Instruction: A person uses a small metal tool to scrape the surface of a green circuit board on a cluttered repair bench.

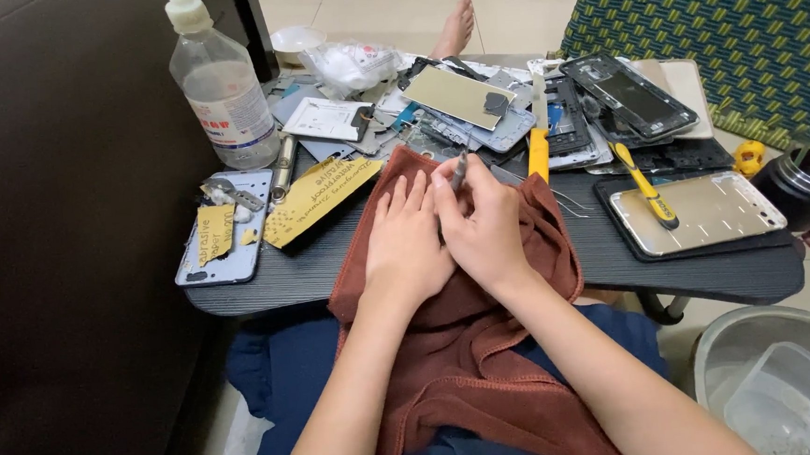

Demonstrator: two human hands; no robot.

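Observation:
My left hand (404,239) lies flat, fingers together, on a rust-brown cloth (459,346) that drapes from the small dark table (268,281) onto my lap. My right hand (481,221) sits right beside it, touching it, with its fingers closed around a thin grey metal tool (459,170) whose shaft sticks up between the fingers. Whatever lies under the hands on the cloth is hidden.
Phone frames, back covers and circuit parts (548,106) are piled at the table's back. A gold phone back (699,209) with a yellow pry tool (644,185) lies right. A clear plastic bottle (221,89) stands left. A grey basin (779,373) sits on the floor.

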